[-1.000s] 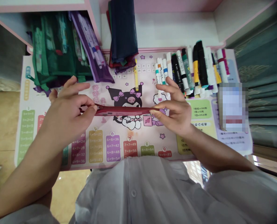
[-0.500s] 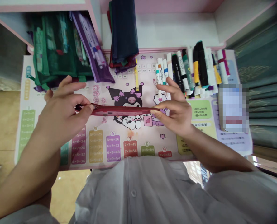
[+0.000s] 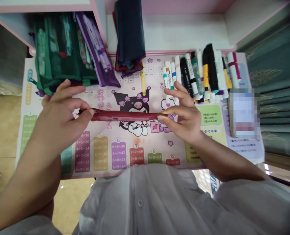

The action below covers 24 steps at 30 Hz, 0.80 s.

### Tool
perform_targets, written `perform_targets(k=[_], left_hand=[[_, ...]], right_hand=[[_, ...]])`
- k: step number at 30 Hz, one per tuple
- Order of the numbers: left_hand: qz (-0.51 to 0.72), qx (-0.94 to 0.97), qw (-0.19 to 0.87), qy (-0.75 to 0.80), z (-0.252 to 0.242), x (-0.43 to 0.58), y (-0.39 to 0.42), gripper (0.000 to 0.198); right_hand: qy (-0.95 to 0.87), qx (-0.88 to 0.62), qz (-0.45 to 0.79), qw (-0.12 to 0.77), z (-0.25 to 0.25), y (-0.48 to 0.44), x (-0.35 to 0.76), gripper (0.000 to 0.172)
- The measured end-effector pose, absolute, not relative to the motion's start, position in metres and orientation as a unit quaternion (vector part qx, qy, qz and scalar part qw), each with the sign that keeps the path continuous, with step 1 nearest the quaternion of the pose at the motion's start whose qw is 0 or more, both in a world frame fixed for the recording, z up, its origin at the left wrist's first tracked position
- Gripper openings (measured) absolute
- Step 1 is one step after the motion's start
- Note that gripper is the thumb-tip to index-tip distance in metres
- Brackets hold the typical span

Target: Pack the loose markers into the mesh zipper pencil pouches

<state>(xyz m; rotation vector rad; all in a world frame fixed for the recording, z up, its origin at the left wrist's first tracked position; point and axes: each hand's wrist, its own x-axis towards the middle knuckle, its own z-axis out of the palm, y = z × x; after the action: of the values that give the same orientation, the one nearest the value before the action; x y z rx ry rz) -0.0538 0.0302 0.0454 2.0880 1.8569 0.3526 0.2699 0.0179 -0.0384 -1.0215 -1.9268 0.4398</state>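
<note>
A dark red zippered pencil pouch (image 3: 125, 116) is stretched level between my hands above the desk mat, its zipper edge facing up. My left hand (image 3: 64, 114) pinches the zipper pull between thumb and forefinger near the pouch's left end; the other fingers are spread. At the opposite end, my right hand (image 3: 184, 114) grips the corner between thumb and fingers. Some writing or a print shows faintly through the pouch's side, too blurred to read.
Green mesh pouches (image 3: 59, 62) and a purple pouch (image 3: 98, 49) filled with pens lie back left. Folded dark mesh pouches (image 3: 130, 36) sit beside them. A yellow pen (image 3: 143, 80) lies mid-mat. Several markers (image 3: 189, 73) are lined up back right, near a blurred phone (image 3: 244, 112).
My left hand has slid a little further left along the zipper, uncovering more of the red pouch. My right hand keeps its place at the other end.
</note>
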Motion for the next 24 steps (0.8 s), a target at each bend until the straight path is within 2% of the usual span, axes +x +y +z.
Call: perform_targets(k=[24], left_hand=[[0.180,0.745,0.152,0.624,0.032,-0.087,0.036,0.026]], right_hand=[[-0.767,-0.425,0.181,0.445,-0.038,0.018,0.269,0.006]])
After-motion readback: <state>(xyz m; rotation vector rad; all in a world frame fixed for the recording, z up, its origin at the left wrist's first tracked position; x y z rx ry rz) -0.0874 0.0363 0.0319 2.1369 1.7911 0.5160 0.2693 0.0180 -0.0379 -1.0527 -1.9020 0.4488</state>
